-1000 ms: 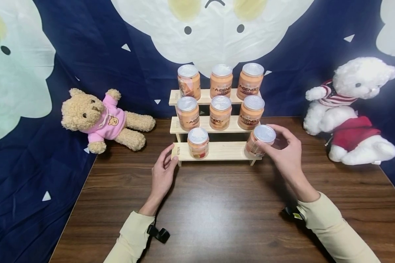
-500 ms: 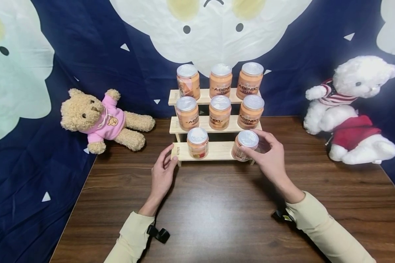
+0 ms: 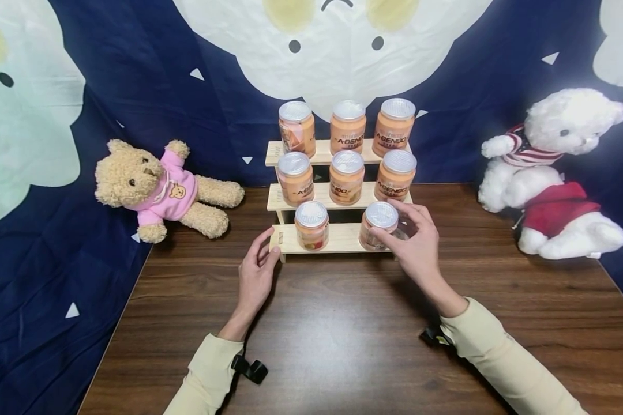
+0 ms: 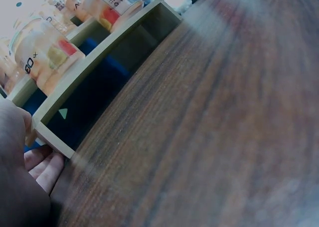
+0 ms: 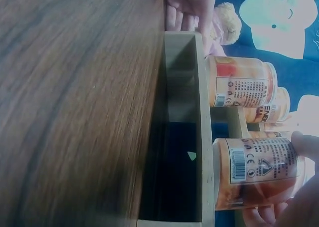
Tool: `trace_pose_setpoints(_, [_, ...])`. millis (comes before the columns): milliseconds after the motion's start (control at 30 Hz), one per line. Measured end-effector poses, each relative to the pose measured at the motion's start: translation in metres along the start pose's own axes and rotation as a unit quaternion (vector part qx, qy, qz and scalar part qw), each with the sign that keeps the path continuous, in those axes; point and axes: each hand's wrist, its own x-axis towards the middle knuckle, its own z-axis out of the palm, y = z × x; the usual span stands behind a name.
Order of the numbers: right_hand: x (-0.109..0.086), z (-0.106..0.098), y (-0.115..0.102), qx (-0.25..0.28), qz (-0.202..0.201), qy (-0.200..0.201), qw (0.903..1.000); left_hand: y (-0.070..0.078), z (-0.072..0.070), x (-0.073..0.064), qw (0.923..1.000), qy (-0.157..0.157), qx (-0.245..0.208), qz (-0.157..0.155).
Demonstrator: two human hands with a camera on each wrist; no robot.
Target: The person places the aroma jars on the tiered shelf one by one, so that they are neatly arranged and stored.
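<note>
My right hand (image 3: 419,249) grips an orange jar (image 3: 375,237) with a silver lid, thumb on the near side and fingers behind. The jar is upright over the right part of the lowest tier of a wooden stepped rack (image 3: 344,237); in the right wrist view its base (image 5: 217,174) is at the board, and I cannot tell whether it bears its full weight. Another such jar (image 3: 312,230) stands on that tier's left part. My left hand (image 3: 256,278) holds the tier's left end between thumb and fingers; the left wrist view shows its fingers (image 4: 47,169) by the end leg.
Similar jars fill the middle tier (image 3: 322,202) and top tier (image 3: 322,153), three on each. A teddy bear (image 3: 171,193) in pink lies to the left, a white plush toy (image 3: 555,178) to the right. Brown table (image 3: 332,334) lies in front; a dark blue cloth (image 3: 197,132) hangs behind.
My right hand has moved left with the jar, from the lowest tier's right end inward along it. The left hand has stayed at the rack's left end.
</note>
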Motion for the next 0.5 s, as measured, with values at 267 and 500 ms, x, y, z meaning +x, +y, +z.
trace_pose_setpoints(267, [0.001,0.012,0.001,-0.015,-0.012,0.015,0.9997,-0.012,-0.003,0.003,0.9998,-0.003,-0.012,0.013])
trace_pose_setpoints(500, [0.002,0.015,0.0,-0.025,-0.012,0.016,0.9995,0.016,0.001,-0.004,0.9999,-0.005,0.0,-0.015])
